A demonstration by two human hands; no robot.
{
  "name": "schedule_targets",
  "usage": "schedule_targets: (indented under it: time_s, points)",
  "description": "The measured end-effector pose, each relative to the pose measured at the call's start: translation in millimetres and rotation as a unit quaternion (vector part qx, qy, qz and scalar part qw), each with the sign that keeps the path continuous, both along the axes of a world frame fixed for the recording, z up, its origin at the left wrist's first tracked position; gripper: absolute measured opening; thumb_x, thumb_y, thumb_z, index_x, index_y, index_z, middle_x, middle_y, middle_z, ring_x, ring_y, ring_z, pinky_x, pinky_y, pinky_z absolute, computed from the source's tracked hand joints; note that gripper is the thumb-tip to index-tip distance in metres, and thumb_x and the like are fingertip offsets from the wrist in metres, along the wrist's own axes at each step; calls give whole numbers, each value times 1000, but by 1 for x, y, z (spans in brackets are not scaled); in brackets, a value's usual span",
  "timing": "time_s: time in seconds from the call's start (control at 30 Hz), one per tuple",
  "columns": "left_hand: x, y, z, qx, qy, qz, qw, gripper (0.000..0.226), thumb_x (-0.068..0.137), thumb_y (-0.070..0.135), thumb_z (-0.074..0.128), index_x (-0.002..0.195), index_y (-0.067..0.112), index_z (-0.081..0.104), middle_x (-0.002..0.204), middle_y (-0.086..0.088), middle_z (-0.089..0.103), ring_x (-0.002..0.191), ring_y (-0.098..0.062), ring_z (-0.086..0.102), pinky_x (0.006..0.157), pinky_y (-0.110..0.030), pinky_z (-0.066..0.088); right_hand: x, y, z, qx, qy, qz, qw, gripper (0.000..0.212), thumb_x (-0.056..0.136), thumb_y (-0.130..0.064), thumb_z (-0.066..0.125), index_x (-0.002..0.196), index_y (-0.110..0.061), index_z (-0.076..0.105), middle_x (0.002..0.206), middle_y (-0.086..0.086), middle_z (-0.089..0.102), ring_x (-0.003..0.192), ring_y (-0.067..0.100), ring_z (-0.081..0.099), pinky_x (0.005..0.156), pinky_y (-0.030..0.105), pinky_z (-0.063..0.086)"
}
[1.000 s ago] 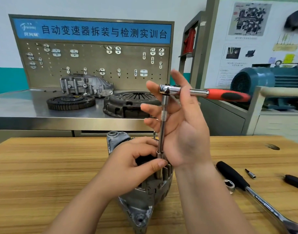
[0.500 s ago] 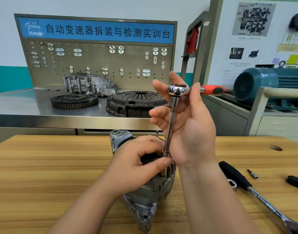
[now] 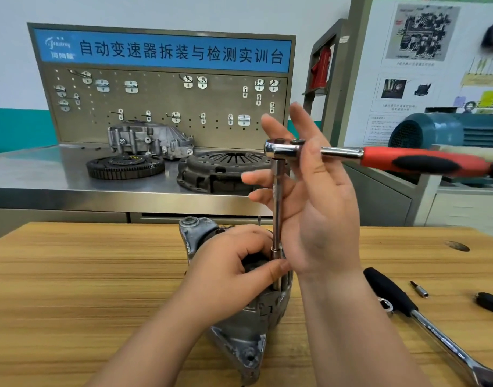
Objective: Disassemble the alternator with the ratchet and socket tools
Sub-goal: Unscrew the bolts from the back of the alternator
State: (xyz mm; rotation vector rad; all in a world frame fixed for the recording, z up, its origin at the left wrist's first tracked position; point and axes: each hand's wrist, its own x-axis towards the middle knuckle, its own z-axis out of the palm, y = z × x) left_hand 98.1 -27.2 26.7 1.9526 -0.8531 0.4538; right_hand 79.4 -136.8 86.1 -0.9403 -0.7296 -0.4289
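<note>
Alternator (image 3: 248, 328) stands on edge near the middle of the wooden bench (image 3: 72, 275), one mounting ear toward you and the other pointing away. Your left hand (image 3: 228, 272) grips its upper housing, fingers curled over the top. The thumb presses beside the lower end of the extension bar (image 3: 277, 208), where that end drops into the housing; the fastener itself is hidden, so you cannot tell how far out it is. The bar rises upright to the head of the red-handled ratchet (image 3: 424, 163), whose handle points off to your right. Your right hand (image 3: 320, 219) is not clamped on the tool: the fingers are straight and spread apart, and the palm and thumb lie against the ratchet's neck. This looks like the loosening of a housing bolt, caught between strokes. The next move probably calls for closing that hand on the handle and swinging it while your left hand holds the body from rolling and the bar stays square on the bolt. A black-handled ratchet (image 3: 390, 291), a loose socket (image 3: 386, 305) and a small bit (image 3: 420, 289) lie on the bench to your right.
</note>
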Motion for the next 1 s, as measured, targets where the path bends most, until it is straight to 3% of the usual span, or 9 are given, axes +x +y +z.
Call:
schedule_targets:
  time_s: [0.13, 0.23, 0.3, 0.4, 0.47, 0.53, 0.73, 0.87, 1.0]
  points:
    - [-1, 2, 1, -10, 16, -27, 999, 44, 73, 48, 62, 82, 6, 73, 94, 6, 68, 92, -16, 65, 79, -42, 51, 0, -2, 0, 6, 43, 34, 998, 46, 88, -46, 41, 121, -17, 54, 97, 5, 75, 61, 16, 68, 56, 25, 52]
    - [0, 4, 2, -4, 37, -32, 999, 38, 73, 41, 68, 81, 4, 73, 96, 4, 68, 95, -15, 65, 85, -42, 51, 1, 0, -2, 12, 39, 15, 999, 36, 89, -42, 46, 116, -23, 59, 95, 5, 74, 69, 16, 68, 53, 23, 52]
    - [1, 5, 2, -3, 46, -24, 999, 31, 73, 34, 70, 81, 4, 73, 97, 4, 69, 96, -14, 65, 86, -41, 51, 2, 1, -3, 11, 20, -27, 999, 22, 93, -33, 50, 109, -29, 65, 102, 2, 72, 77, 15, 67, 53, 22, 51]
    - [1, 2, 1, -6, 43, -6, 999, 32, 72, 37, 69, 80, 6, 74, 96, 6, 70, 94, -12, 65, 84, -40, 52, 2, -6, -2, -30, -44, -143, 988, 23, 92, -24, 57, 102, -39, 72, 104, -11, 68, 85, 11, 61, 61, 23, 52]
    - [0, 0, 0, -5, 33, 6, 999, 40, 70, 47, 67, 81, 9, 74, 95, 9, 70, 93, -9, 65, 83, -39, 52, 3, -7, -2, -101, -109, -238, 960, 21, 93, -30, 61, 102, -48, 68, 109, -16, 63, 95, 13, 62, 77, 32, 55]
    - [0, -1, 0, -4, 29, 4, 1000, 51, 67, 56, 61, 85, 9, 74, 97, 11, 70, 95, -8, 65, 83, -38, 52, 3, -3, -5, -83, -136, -265, 951, 22, 88, -28, 62, 105, -43, 67, 116, -10, 60, 102, 24, 60, 84, 43, 55]
    - [-2, 0, 0, -2, 11, 16, 1000, 45, 69, 53, 58, 82, 14, 75, 94, 15, 69, 93, -7, 64, 78, -37, 53, 1, 4, -5, -8, -53, -109, 993, 25, 98, -28, 47, 121, -28, 58, 116, 3, 69, 81, 18, 68, 56, 23, 53]
    - [-4, 3, 2, -10, 36, -20, 999, 40, 71, 43, 64, 89, 10, 76, 100, 7, 70, 98, -12, 65, 84, -39, 52, 1, 3, -5, 12, -11, -92, 996, 32, 98, -32, 35, 120, -16, 52, 98, 6, 75, 70, 19, 70, 51, 23, 52]
    - [-3, 6, 4, -2, 57, -26, 998, 24, 75, 26, 71, 86, 5, 76, 101, 4, 70, 99, -9, 64, 88, -37, 52, 0, 5, -7, -2, -29, -140, 990, 23, 97, -26, 44, 115, -26, 59, 103, 7, 72, 76, 18, 69, 51, 24, 51]
